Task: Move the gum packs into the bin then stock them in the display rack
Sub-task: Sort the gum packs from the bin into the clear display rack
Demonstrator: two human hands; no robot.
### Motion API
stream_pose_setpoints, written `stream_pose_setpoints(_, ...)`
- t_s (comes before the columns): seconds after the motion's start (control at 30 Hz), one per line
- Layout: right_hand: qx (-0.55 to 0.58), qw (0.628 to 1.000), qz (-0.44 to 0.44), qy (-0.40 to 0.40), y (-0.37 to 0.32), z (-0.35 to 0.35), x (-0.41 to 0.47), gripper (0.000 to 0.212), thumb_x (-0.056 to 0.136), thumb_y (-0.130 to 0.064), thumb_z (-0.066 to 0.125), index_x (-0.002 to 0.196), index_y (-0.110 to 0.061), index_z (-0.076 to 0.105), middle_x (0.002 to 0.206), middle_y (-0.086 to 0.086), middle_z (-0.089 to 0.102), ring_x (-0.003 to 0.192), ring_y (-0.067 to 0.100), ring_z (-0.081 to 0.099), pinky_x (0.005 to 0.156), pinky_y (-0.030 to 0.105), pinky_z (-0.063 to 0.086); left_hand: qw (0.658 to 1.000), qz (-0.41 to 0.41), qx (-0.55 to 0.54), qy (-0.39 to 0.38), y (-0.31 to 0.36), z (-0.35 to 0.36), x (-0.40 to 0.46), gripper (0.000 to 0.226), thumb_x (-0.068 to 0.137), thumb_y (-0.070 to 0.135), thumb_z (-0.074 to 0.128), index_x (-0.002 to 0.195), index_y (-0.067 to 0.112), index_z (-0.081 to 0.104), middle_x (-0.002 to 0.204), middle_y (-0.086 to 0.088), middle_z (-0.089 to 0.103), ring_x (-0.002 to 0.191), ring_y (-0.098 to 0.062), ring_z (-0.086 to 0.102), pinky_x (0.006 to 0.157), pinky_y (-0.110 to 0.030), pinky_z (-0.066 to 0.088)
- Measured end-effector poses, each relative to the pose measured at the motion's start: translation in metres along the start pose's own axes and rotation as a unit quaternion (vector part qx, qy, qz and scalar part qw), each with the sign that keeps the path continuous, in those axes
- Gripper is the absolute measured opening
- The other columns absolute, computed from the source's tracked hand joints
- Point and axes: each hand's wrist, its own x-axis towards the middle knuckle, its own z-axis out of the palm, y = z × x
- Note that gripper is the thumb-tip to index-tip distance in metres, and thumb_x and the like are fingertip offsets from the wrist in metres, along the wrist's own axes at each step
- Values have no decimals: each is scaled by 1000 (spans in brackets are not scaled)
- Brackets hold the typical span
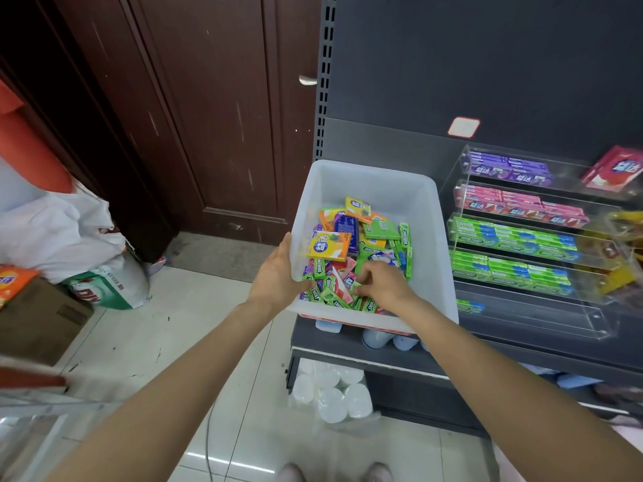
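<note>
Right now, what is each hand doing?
Left hand: grips the bin by its left wall.
Right hand: fingers curled down into the gum packs; whether it holds one cannot be told.

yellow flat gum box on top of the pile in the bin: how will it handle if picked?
The yellow gum box looks like a thin, flat carton, so probably stiff and light. Its printed face appears glossy, so it may slip in a flat grip; pinching the edges seems safer. It lies tilted on loose packs in the bin, so a push would likely slide it, not roll it.
</note>
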Motion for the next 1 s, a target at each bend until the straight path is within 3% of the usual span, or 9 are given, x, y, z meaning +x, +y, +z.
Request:
stream_pose_setpoints(0.1,35,999,13,21,-3,3,-1,16,79,-5,70,92,-10,61,96,6,66,81,13,55,69,22,41,1000,2,-6,4,0,0,0,93,74,26,78,147,20,20,137,-3,47,123,-23,48,97,-46,46)
stream_pose_setpoints(0.2,90,995,41,9,-5,-1,-4,23,81,1,66,99,-12,60,94,4,63,82,13,57,63,18,43,1000,7,-13,-4,-2,-1,0,93,73,25,79,146,20,22,137,-3,47,123,-24,48,97,-47,46)
stream_pose_setpoints(0.3,154,986,15,66,-12,-14,-8,21,84,4,60,98,-11,65,94,-1,60,87,13,58,76,26,51,1000,17,-2,-17,-1,-6,0,90,72,28,79,144,20,25,137,-4,45,124,-23,46,98,-47,44)
stream_pose_setpoints(0.4,201,972,-24,115,-25,-28,-9,19,85,1,61,97,-11,69,89,-10,60,88,8,57,85,25,48,999,36,23,21,2,-14,0,79,76,31,76,141,20,33,137,-5,43,124,-23,41,101,-44,42)
stream_pose_setpoints(0.5,295,948,-50,110,-38,-33,-8,19,83,1,64,91,-15,70,85,-11,62,92,16,63,85,33,54,994,93,7,52,8,-21,0,64,83,35,67,139,19,40,137,-3,45,125,-20,39,100,-35,38)
stream_pose_setpoints(0.67,375,921,-51,88,-54,-24,-3,17,84,4,62,97,-6,67,86,-3,61,90,17,63,78,29,58,986,168,15,22,15,-30,-1,35,88,34,61,120,19,62,112,4,67,104,-10,50,85,-22,40)
stream_pose_setpoints(0.77,325,941,-58,71,-50,-13,1,23,84,-2,65,105,-11,65,91,-3,63,93,16,63,83,31,56,987,163,-7,15,7,-33,-1,22,86,21,66,105,11,68,99,-3,69,79,-5,55,66,-4,40)
stream_pose_setpoints(0.9,174,984,-44,-11,-41,-1,4,35,83,-10,68,117,-13,60,107,3,66,92,12,62,74,16,47,986,145,-32,71,-1,-37,-4,17,87,20,65,101,11,67,92,2,61,72,-3,51,57,-7,39)
stream_pose_setpoints(1.0,91,988,-25,-120,-38,5,6,34,81,-6,70,114,-12,64,107,3,67,87,19,65,67,23,51,988,133,-44,71,-5,-39,-4,17,87,20,65,101,12,67,90,4,59,68,-2,51,54,-9,41)
